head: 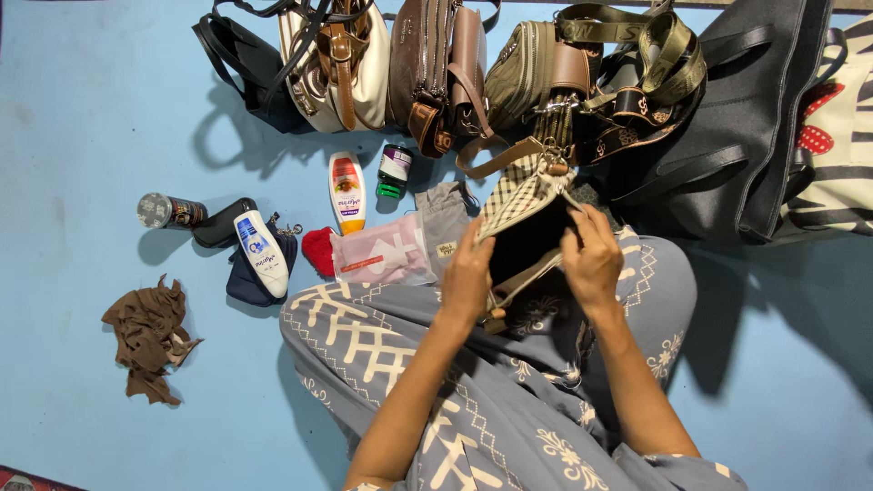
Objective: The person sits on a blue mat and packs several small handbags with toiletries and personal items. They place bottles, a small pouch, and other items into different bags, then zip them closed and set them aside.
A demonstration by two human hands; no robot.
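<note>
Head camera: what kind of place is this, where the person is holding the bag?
Probably a room at home, though that is a guess. The person sits on a blue floor, a row of handbags lies along the top, and lotion bottles lie beside the checked bag held open by both hands.

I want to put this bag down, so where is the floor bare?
Bare blue floor lies far left, above the crumpled brown cloth, and lower right beside the grey patterned skirt. Crowded: the bag row along the top and the white bottles left of the hands.
</note>
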